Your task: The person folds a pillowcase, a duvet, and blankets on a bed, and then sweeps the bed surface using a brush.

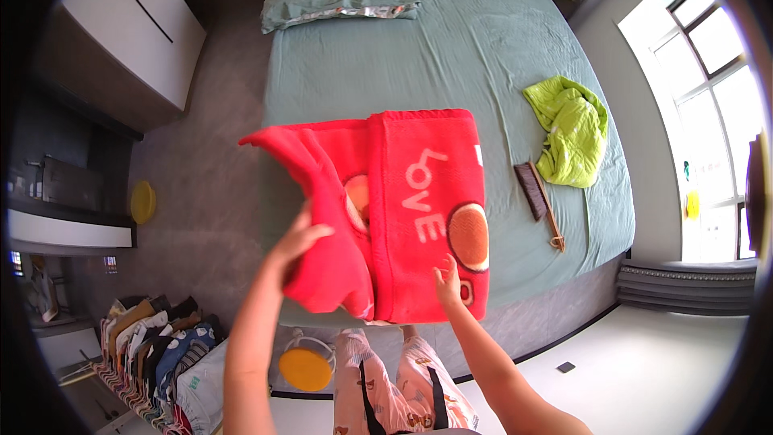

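Observation:
A thick red blanket [410, 193] with the word LOVE and round orange-brown patches lies partly folded on the near part of a bed with a green sheet [483, 60]. My left hand [300, 238] is at the blanket's left flap, which is raised and bent inward; the thumb lies over the fabric and the other fingers are partly hidden. Over the blanket's lower right part is my right hand [447, 278], its fingers apart, touching or just above the surface.
A brown-bristled bed brush [539, 199] and a crumpled lime-green quilt [574, 139] lie on the bed's right side. Folded bedding [338, 3] rests at the far left. A yellow-topped stool [305, 368] stands by my legs. Clothes on hangers [157, 344] are at lower left.

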`<state>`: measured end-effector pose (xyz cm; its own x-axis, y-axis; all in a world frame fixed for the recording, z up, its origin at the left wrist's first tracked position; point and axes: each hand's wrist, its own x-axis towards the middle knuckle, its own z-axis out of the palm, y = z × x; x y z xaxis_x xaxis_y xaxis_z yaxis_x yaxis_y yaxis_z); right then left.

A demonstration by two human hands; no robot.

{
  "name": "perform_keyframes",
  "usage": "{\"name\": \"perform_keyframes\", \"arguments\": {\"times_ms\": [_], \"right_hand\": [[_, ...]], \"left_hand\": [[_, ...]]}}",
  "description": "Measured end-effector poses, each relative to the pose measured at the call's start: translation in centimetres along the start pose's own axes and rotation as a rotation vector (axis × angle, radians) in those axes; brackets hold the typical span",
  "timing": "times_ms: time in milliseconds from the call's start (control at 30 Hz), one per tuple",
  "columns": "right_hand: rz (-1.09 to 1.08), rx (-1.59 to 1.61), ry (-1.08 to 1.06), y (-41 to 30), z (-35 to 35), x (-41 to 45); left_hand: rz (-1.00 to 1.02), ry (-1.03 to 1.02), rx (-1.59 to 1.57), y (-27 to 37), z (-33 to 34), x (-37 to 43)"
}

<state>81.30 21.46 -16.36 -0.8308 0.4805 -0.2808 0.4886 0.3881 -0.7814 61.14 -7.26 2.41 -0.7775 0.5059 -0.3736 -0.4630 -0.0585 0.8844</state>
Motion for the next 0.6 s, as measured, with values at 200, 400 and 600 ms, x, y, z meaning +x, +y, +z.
{"name": "perform_keyframes", "arguments": {"times_ms": [200,400,600], "right_hand": [[0.132,0.308,0.208,5.1,-8.4,-0.9],[0.477,0.303,0.209,12.1,-14.1,-1.7],[0.201,0.044,0.063,12.6,-12.8,3.9]], "left_hand": [[-0.097,-0.179,0.81,-9.4,24.9,8.8],[-0.288,-0.324,0.945,-25.4,28.8,9.3],[0.578,0.56,0.824,-21.0,18.1,8.2]]}}
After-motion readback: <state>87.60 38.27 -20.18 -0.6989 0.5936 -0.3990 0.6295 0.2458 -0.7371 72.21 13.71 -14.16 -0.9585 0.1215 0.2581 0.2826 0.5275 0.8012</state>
